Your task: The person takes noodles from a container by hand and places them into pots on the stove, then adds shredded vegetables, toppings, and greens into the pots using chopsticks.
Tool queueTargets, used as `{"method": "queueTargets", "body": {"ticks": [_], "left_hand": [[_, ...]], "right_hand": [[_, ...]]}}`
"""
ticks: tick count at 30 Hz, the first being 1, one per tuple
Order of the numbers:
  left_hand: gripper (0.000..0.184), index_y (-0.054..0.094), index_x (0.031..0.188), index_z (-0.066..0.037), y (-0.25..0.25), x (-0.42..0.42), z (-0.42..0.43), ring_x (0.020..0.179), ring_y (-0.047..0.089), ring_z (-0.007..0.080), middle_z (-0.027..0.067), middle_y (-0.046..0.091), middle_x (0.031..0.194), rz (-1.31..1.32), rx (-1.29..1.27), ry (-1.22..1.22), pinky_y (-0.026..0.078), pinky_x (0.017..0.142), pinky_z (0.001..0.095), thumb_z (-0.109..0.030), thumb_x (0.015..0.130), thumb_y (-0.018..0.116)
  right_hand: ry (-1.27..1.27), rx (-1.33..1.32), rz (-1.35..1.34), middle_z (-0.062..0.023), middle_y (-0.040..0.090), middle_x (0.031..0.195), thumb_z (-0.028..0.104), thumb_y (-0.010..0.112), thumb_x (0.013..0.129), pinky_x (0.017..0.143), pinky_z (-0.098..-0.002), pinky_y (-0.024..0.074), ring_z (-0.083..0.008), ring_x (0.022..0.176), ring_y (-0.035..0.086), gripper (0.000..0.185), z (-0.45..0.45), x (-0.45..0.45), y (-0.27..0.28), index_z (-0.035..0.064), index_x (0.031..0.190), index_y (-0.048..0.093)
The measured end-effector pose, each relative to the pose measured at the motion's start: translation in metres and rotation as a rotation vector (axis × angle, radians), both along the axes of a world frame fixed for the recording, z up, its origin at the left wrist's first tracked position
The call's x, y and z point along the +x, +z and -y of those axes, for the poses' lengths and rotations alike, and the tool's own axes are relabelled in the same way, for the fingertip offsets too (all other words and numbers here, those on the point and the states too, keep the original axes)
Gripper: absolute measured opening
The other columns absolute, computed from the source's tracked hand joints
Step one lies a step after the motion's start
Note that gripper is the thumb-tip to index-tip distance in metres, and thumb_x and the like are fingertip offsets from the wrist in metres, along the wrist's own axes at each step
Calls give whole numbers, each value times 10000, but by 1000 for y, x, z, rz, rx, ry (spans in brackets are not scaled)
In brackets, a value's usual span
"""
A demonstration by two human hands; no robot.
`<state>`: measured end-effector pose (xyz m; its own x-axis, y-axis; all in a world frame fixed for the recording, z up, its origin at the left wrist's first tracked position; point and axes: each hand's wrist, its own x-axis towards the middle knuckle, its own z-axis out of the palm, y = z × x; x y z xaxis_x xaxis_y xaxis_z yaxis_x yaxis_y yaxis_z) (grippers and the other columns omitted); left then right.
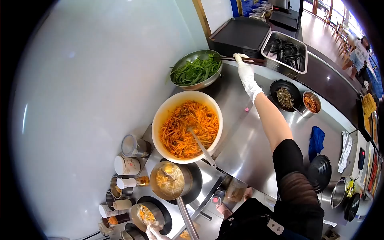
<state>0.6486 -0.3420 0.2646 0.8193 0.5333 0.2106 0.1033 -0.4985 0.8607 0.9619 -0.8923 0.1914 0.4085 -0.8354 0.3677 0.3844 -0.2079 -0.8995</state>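
Observation:
My right hand [245,74], in a white glove, reaches far forward with its fingers closed around long brown chopsticks [253,61]. Their left ends meet the rim of a metal bowl [192,87] of green leafy vegetables [198,70]. My left hand [155,233], also gloved, shows only partly at the bottom edge. Its fingers are closed at the near edge of a small pot [138,212] holding noodles and orange shreds [146,215]; the exact grip is hidden. Beside it, a larger saucepan [188,176] holds noodles in broth [170,182].
A large white bowl [218,110] of shredded carrot [186,124] contains a ladle [204,150]. Jars [127,165] and bottles [134,182] line the left wall. A black bowl [294,90], metal cup [316,114] and utensil tray [303,72] stand right. Blue cloth [316,142] lies on the counter. A person [359,56] is beyond.

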Motion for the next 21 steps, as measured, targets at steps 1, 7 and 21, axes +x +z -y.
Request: {"method": "queueTargets", "body": {"ticks": [1, 7, 21], "left_hand": [[282, 608, 1029, 62, 4, 1, 5, 800, 579, 213, 146, 635, 944, 32, -17, 14, 462, 746, 329, -133, 942, 423], [289, 608, 1025, 67, -5, 3, -14, 810, 577, 235, 150, 632, 936, -35, 78, 58, 466, 761, 327, -140, 938, 426], [285, 604, 1030, 74, 0, 16, 6, 830, 564, 215, 146, 640, 937, -65, -93, 49, 434, 806, 318, -160, 936, 470]], "right_hand": [[-12, -10, 4, -11, 646, 761, 172, 661, 819, 713, -247, 442, -95, 734, 562, 154, 0, 0, 4, 18, 816, 667], [-93, -215, -187, -30, 636, 671, 171, 675, 800, 605, -242, 436, -89, 624, 548, 168, -9, -18, 53, 5, 775, 671], [80, 311, 162, -109, 646, 817, 123, 589, 874, 633, -301, 573, -191, 738, 638, 152, 17, -13, 7, -16, 818, 617]]}}
